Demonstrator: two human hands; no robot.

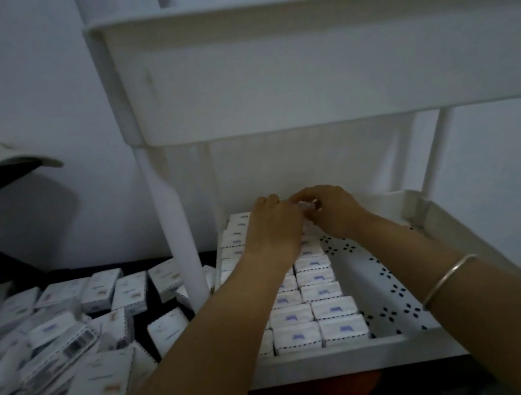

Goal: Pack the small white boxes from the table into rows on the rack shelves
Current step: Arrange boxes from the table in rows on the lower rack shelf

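Several rows of packed boxes [321, 294] fill the left side of the rack's middle shelf [350, 357], edge to edge, running from the near lip towards the far wall. Right at the far end of those rows there's a held box [310, 208], blurred, up just above the others between both hands. The right hand [335, 213] has its fingertips curled in and pinching it. The left hand [274, 226] is pressed up close on the other side, knuckles bent over the far boxes; whether it actually grips the box, I can't tell. A thin bangle [447, 279] rides on the right wrist. The right side of the shelf shows bare floor with a punched diamond pattern [383, 280]. Above, the upper shelf [298, 62] hangs over the hands, and a white post [177, 246] stands at the shelf's left corner. Over to the left, loose boxes [101, 329] lie heaped every which way on the dark table [155, 350].
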